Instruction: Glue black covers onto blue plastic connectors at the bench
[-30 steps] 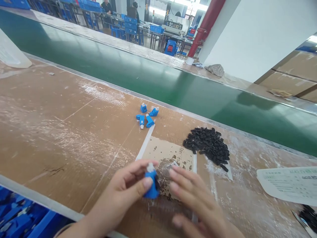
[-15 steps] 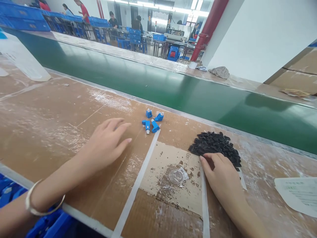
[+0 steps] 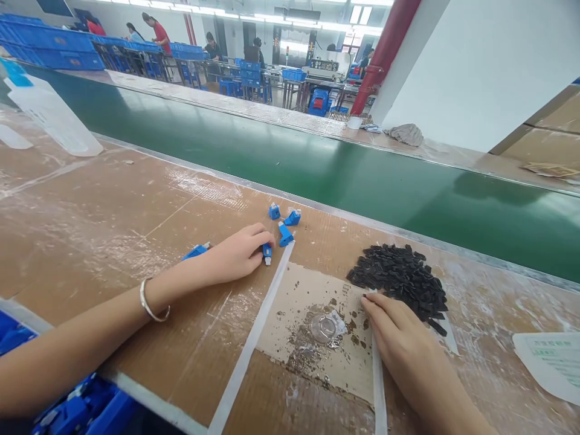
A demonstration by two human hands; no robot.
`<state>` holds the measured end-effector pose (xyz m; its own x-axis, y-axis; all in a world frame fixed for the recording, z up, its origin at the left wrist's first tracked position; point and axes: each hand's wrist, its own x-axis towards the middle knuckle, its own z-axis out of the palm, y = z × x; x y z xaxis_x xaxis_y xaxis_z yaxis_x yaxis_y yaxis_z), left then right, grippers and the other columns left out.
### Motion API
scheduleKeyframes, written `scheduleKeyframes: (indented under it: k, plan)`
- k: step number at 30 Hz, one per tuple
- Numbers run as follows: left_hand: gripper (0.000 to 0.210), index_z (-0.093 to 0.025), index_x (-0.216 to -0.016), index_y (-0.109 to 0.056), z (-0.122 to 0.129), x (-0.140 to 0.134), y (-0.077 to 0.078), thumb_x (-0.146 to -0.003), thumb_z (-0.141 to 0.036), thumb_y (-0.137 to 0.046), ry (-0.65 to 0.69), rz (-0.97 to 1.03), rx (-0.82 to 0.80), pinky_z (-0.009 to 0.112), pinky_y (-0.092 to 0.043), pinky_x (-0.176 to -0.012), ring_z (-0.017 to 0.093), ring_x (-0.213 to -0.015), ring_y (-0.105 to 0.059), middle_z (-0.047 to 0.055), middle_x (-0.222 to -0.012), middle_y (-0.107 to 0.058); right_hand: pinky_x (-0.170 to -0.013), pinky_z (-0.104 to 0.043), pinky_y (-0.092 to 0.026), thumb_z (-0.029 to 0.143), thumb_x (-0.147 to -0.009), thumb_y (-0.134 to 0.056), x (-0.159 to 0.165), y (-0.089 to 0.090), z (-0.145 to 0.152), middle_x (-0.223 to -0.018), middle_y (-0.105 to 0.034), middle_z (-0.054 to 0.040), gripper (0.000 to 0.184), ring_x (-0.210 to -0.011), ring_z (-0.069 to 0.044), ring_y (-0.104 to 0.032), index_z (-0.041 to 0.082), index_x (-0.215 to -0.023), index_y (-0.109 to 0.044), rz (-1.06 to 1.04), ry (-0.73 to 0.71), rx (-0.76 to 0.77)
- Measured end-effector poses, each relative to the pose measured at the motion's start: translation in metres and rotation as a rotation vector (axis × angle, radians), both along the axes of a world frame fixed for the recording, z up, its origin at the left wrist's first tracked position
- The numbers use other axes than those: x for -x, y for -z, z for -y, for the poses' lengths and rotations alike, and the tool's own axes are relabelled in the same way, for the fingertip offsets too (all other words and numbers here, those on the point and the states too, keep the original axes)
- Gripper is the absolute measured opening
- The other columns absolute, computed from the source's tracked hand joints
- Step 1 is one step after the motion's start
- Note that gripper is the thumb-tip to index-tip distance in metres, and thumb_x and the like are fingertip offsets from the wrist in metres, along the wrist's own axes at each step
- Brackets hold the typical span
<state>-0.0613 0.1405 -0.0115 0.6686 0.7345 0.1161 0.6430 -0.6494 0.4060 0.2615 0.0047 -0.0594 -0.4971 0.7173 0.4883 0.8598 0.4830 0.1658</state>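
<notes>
My left hand curls its fingers over a small blue plastic part with a pale tip. Just beyond it stand three similar parts: a squat one, one at the right and an angled one. Another blue part lies behind my left forearm, partly hidden. At the near edge of a heap of small black pieces, my right hand pinches a tiny black piece, mostly covered by the fingertips. Left of that hand, a clear shallow dish rests on a wet-spotted cardboard sheet.
A green conveyor belt runs beyond the brown tabletop. White bottles lie at the left and right. Blue parts fill a container below the near edge. People work at far tables behind blue crates.
My left hand has moved right and closed over a blue part, uncovering another behind the forearm. My right fingertips have drawn slightly away from the black heap, closed in a pinch.
</notes>
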Motion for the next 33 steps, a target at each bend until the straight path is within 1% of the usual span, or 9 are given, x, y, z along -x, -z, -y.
scheduleKeyframes:
  k: [3, 8, 12, 15, 22, 25, 27, 31, 33]
  plan:
    - [0.02, -0.017, -0.097, -0.06, 0.008, 0.002, -0.006, -0.09, -0.012, -0.042, 0.062, -0.005, 0.076, 0.036, -0.049, -0.087, 0.021, -0.096, -0.058, 0.006, -0.102, -0.058, -0.087, -0.049, -0.06, 0.005, -0.097, -0.037, -0.001, 0.004, 0.001, -0.113, -0.069, -0.0241, 0.036, -0.105, -0.033, -0.067, -0.001, -0.111, -0.069, 0.014, -0.001, -0.008]
    - [0.015, -0.019, -0.098, -0.059, 0.016, 0.001, -0.006, -0.095, -0.021, -0.045, 0.138, -0.011, 0.178, 0.032, -0.048, -0.077, 0.019, -0.085, -0.059, 0.005, -0.099, -0.058, -0.087, -0.048, -0.062, 0.019, -0.101, -0.043, -0.008, 0.006, -0.004, -0.116, -0.072, -0.0161, 0.032, -0.1, -0.029, -0.071, 0.014, -0.106, -0.073, -0.197, 0.038, 0.132]
    - [0.024, -0.019, -0.102, -0.063, 0.016, 0.001, 0.001, -0.099, -0.022, -0.04, 0.197, -0.019, 0.024, 0.035, -0.048, -0.08, 0.022, -0.088, -0.06, 0.007, -0.095, -0.064, -0.085, -0.042, -0.063, 0.024, -0.101, -0.045, -0.007, -0.003, -0.008, -0.111, -0.074, -0.0118, 0.029, -0.098, -0.025, -0.073, 0.018, -0.102, -0.073, -0.25, 0.083, 0.2]
    - [0.029, -0.018, -0.103, -0.066, 0.016, 0.001, 0.006, -0.102, -0.022, -0.038, 0.193, -0.048, -0.112, 0.037, -0.048, -0.082, 0.023, -0.088, -0.059, 0.007, -0.092, -0.066, -0.081, -0.038, -0.064, 0.024, -0.099, -0.045, -0.003, -0.011, -0.008, -0.107, -0.074, -0.0104, 0.027, -0.093, -0.023, -0.074, 0.019, -0.098, -0.071, -0.289, 0.116, 0.254]
    - [0.037, -0.012, -0.117, -0.066, 0.02, -0.002, 0.02, -0.098, -0.01, -0.035, 0.175, -0.087, -0.296, 0.041, -0.049, -0.091, 0.027, -0.101, -0.061, 0.015, -0.115, -0.067, -0.062, -0.028, -0.06, 0.029, -0.095, -0.052, 0.004, -0.022, -0.008, -0.1, -0.072, -0.0085, 0.022, -0.081, -0.019, -0.073, 0.021, -0.095, -0.072, -0.447, 0.148, 0.33]
    - [0.039, -0.008, -0.131, -0.058, 0.021, -0.004, 0.022, -0.102, -0.02, -0.035, 0.177, -0.101, -0.295, 0.046, -0.048, -0.094, 0.031, -0.105, -0.059, 0.02, -0.12, -0.064, -0.074, -0.03, -0.062, 0.027, -0.092, -0.057, 0.011, -0.028, -0.005, -0.1, -0.074, -0.0075, 0.017, -0.087, -0.02, -0.074, 0.022, -0.093, -0.073, -0.562, 0.077, 0.355]
    - [0.041, -0.007, -0.133, -0.056, 0.02, -0.005, 0.023, -0.103, -0.026, -0.037, 0.176, -0.127, -0.278, 0.048, -0.046, -0.097, 0.032, -0.108, -0.057, 0.02, -0.124, -0.062, -0.08, -0.031, -0.063, 0.023, -0.093, -0.058, 0.018, -0.031, -0.001, -0.104, -0.075, -0.007, 0.014, -0.092, -0.019, -0.074, 0.022, -0.097, -0.072, -0.58, -0.011, 0.346]
    - [0.034, -0.01, -0.121, -0.063, 0.02, -0.005, 0.024, -0.102, -0.021, -0.037, 0.158, -0.162, -0.221, 0.044, -0.048, -0.091, 0.029, -0.1, -0.056, 0.015, -0.11, -0.062, -0.092, -0.028, -0.061, 0.012, -0.095, -0.056, 0.03, -0.03, 0.01, -0.116, -0.074, -0.006, 0.026, -0.106, -0.015, -0.071, 0.022, -0.117, -0.063, -0.552, -0.162, 0.364]
    - [0.033, -0.011, -0.117, -0.064, 0.02, -0.006, 0.025, -0.101, -0.02, -0.037, 0.13, -0.113, -0.18, 0.043, -0.048, -0.088, 0.028, -0.096, -0.056, 0.013, -0.102, -0.061, -0.097, -0.028, -0.058, 0.008, -0.095, -0.054, 0.034, -0.027, 0.014, -0.121, -0.071, -0.0065, 0.035, -0.113, -0.014, -0.067, 0.022, -0.127, -0.057, -0.534, -0.216, 0.378]
